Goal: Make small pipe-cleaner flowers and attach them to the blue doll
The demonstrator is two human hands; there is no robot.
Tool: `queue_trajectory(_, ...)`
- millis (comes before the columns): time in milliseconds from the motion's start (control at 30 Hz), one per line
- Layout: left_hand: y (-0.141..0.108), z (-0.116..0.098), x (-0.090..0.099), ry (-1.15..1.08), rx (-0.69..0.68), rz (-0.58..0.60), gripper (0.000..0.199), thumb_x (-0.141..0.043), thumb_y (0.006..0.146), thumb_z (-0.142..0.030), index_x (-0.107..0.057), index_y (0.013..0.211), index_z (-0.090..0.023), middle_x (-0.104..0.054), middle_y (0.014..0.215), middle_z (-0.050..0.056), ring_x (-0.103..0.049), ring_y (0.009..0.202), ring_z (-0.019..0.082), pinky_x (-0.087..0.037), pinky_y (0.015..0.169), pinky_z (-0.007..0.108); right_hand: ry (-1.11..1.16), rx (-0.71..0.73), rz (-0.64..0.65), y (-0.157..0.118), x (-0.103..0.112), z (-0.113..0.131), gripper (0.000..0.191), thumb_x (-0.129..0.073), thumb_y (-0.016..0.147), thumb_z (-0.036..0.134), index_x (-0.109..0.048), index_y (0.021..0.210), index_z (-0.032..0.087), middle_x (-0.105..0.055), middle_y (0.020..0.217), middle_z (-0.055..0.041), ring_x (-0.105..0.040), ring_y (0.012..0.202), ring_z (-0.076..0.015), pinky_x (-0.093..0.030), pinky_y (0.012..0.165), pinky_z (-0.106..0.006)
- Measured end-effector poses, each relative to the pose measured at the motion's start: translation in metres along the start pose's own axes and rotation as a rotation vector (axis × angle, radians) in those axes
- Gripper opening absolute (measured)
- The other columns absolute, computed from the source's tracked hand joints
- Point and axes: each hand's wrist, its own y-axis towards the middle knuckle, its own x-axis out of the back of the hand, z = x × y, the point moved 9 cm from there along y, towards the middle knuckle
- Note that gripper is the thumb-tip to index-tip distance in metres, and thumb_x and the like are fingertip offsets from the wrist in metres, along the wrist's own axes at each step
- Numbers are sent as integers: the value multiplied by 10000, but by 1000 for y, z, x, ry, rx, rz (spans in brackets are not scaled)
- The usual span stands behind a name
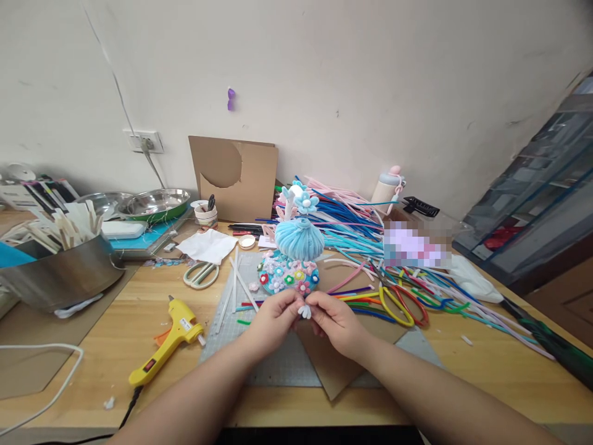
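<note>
Smooth, pale-grained wood forms the worktop [115, 309], carrying a grey gridded cutting mat [273, 368] and a flat, angular cardboard piece [331, 374]. Over these, the left hand [279, 314] and right hand [337, 321] are both nearly closed, fingertips pinching a small white petalled piece [304, 311] between them. Just beyond, a plump, ribbed, fuzzy blue form [299, 240] rises above soft multicoloured flowers [288, 278]. Hard yellow plastic shapes the glue gun [169, 343].

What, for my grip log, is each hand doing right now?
Left hand: closed, pinching the small pale flower.
Right hand: closed, pinching the same small pale flower.
</note>
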Motion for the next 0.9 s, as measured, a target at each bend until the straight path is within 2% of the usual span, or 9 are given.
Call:
queue_trajectory(133,2,3,4,-251,56,-44,253,-648,765,-371,-529,758,-147,-525,639,-28,-452,542,82,-377,518,206,64,-34,-36,1,4,-1,185,-485,906,353,-535,835,189,-484,626,31,-471,507,-88,-385,481,-203)
queue_trajectory(233,3,4,4,-314,76,-27,270,-684,739,-370,-552,751,-135,-551,643,-14,-484,558,86,-411,533,212,147,-74,-118,1,8,-5,172,-532,880,356,-526,847,188,-501,595,39,-474,473,-83,-383,447,-192)
queue_trajectory(433,3,2,-2,-396,67,43,251,-696,743,-343,-557,803,-142,-564,685,-9,-517,584,93,-450,543,220,235,-64,-186,-1,12,-5,154,-561,859,341,-540,845,190,-505,617,35,-474,465,-78,-388,405,-178)
queue_trajectory(633,3,2,-2,-398,58,39,260,-719,716,-345,-572,743,-132,-556,694,-10,-514,587,90,-443,544,216,209,50,-159,2,14,7,95,-577,856,275,-574,810,192,-497,786,5,-510,500,-63,-423,413,-183)
queue_trajectory(767,3,2,-1,-372,77,52,270,-743,689,-341,-591,713,-119,-570,657,-6,-511,563,84,-419,547,209,225,62,-86,2,11,10,88,-578,858,255,-584,798,192,-493,789,7,-508,494,-58,-426,419,-183)
queue_trajectory(900,0,2,-7,-381,133,128,299,-769,653,-352,-602,702,-108,-585,626,3,-515,545,86,-408,552,209,255,63,8,3,8,11,87,-604,841,252,-598,789,183,-499,755,9,-494,488,-59,-415,416,-180)
